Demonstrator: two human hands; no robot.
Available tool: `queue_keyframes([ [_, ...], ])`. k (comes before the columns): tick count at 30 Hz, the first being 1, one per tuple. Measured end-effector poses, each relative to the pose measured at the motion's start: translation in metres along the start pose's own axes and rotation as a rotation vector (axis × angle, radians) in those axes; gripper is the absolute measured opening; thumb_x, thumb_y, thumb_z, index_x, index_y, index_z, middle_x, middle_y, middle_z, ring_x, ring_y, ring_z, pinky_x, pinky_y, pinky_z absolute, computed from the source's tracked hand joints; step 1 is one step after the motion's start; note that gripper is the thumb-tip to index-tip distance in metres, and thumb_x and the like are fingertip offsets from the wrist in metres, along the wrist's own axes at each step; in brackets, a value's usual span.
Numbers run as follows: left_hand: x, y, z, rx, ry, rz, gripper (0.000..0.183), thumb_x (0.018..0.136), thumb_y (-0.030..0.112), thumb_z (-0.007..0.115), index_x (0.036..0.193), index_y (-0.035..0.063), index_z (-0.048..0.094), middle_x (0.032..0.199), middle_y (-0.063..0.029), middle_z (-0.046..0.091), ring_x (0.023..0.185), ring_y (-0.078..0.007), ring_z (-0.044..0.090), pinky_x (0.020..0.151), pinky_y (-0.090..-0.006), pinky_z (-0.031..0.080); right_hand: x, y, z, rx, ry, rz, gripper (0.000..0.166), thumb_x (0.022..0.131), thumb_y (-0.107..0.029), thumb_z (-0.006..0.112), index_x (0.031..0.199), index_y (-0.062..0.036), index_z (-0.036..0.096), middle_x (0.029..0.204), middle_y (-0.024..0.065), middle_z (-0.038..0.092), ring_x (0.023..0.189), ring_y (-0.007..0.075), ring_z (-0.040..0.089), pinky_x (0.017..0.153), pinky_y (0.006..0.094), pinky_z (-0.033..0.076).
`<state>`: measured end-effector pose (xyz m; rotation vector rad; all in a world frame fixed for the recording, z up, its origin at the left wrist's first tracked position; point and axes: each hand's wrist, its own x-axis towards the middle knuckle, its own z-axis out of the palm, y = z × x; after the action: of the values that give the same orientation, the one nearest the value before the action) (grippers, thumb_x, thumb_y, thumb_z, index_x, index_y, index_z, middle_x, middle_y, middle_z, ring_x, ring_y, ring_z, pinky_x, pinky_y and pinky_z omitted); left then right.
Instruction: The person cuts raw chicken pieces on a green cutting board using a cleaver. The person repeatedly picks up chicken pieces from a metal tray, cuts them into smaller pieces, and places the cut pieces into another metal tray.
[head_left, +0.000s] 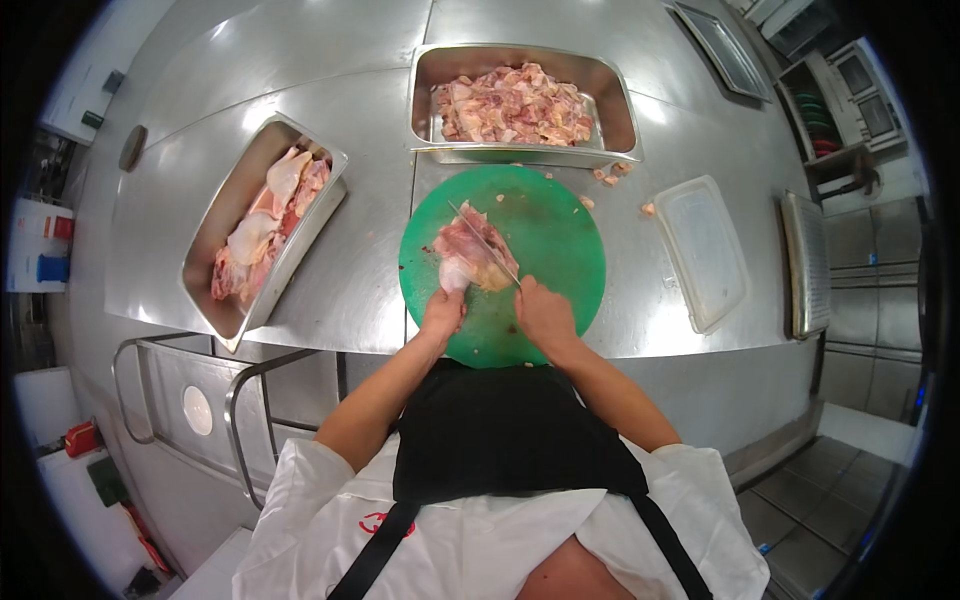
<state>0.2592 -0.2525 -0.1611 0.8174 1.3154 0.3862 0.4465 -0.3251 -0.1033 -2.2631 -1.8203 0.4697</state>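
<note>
On a round green cutting board (559, 225) lies a raw chicken leg (469, 244), meat side up, with yellowish skin at its near right edge. My left hand (445, 309) grips its near end, the drumstick tip. In my right hand (545, 309) is the handle of a knife (486, 245); the thin blade points up and left across the meat. How deep the edge sits in the flesh I cannot tell. Small meat scraps and dark red specks are scattered on the board.
Beyond the board, a deep steel pan (626, 146) holds cut chicken pieces (517, 105). At left, another steel pan (300, 262) holds whole chicken legs (251, 236). A translucent plastic lid (701, 251) lies right, near scraps (611, 176). A steel cart (217, 405) stands by the table's left front edge.
</note>
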Motion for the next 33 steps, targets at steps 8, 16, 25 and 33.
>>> queue_keyframes([
  [8, -0.019, 0.017, 0.022, -0.025, 0.034, -0.003, 0.02, 0.097, 0.024, 0.047, 0.096, 0.004, 0.048, 0.069, -0.003, 0.051, 0.048, -0.0118, 0.044, 0.041, -0.028, 0.034, -0.003, 0.003, 0.012, -0.119, 0.011, -0.002, 0.018, 0.097, -0.023, 0.052, 0.093, -0.0047, 0.05, 0.077, 0.0206, 0.065, 0.064, 0.0418, 0.066, 0.058, 0.0502, 0.055],
  [16, -0.003, -0.004, 0.014, 0.067, 0.071, 0.101, 0.026, 0.097, 0.026, 0.048, 0.087, 0.0022, 0.052, 0.066, -0.0053, 0.054, 0.05, -0.0147, 0.049, 0.043, -0.0316, 0.037, 0.056, -0.105, -0.192, 0.183, 0.62, -0.31, 0.019, 0.097, -0.02, 0.059, 0.087, -0.0051, 0.052, 0.063, 0.0157, 0.06, 0.051, 0.0327, 0.059, 0.05, 0.0428, 0.046],
  [25, -0.01, -0.058, 0.021, 0.189, 0.006, 0.174, 0.033, 0.097, 0.03, 0.05, 0.084, 0.0002, 0.055, 0.063, -0.0077, 0.057, 0.052, -0.0189, 0.055, 0.047, -0.0348, 0.042, 0.011, -0.005, 0.012, 0.135, 0.017, 0.065, 0.026, 0.093, -0.024, 0.061, 0.096, 0.0011, 0.055, 0.083, 0.0277, 0.067, 0.076, 0.0448, 0.067, 0.066, 0.0532, 0.053],
  [33, 0.006, -0.078, -0.004, 0.018, 0.041, 0.084, 0.025, 0.097, 0.025, 0.049, 0.099, -0.0001, 0.049, 0.071, -0.0068, 0.057, 0.054, -0.0154, 0.052, 0.049, -0.0309, 0.043, 0.018, -0.031, -0.109, 0.317, 0.409, 0.0, 0.023, 0.094, -0.025, 0.06, 0.096, -0.0035, 0.053, 0.076, 0.021, 0.068, 0.068, 0.0437, 0.065, 0.059, 0.0516, 0.051],
])
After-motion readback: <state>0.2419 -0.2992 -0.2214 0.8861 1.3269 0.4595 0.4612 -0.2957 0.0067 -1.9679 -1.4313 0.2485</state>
